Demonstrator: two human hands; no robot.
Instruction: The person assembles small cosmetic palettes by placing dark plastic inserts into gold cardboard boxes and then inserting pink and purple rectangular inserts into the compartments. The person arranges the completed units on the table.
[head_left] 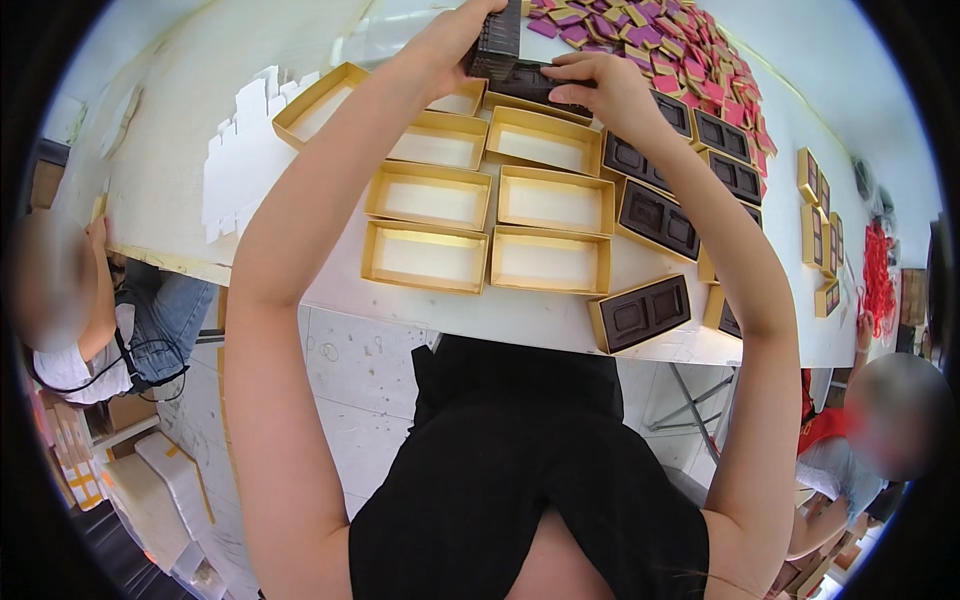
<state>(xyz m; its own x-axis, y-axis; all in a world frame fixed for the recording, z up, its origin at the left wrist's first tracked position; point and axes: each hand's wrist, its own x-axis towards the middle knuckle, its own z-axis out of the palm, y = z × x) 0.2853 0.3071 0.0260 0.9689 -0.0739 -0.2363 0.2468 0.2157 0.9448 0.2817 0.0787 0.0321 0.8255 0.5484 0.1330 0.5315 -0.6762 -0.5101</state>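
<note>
My left hand (pixel 458 48) is at the table's far side, closed around a stack of dark plastic tray inserts (pixel 497 45). Just right of it, a dark insert (pixel 528 84) lies in a gold-edged box. My right hand (pixel 608 88) reaches over that insert and touches it, fingers apart. Nearer to me stand several gold open boxes with pale bottoms, among them a front-left box (pixel 425 258) and a front-right box (pixel 551 262). Boxes fitted with dark inserts, such as one at the table edge (pixel 642 312), stand to the right, partly behind my right forearm.
Small purple, pink and gold pieces (pixel 670 45) are heaped at the far right. White cut card sheets (pixel 245 150) lie at the left. More filled boxes (pixel 815 215) stand farther right, near red ribbon-like strands (pixel 878 265). One person sits at each side of the table.
</note>
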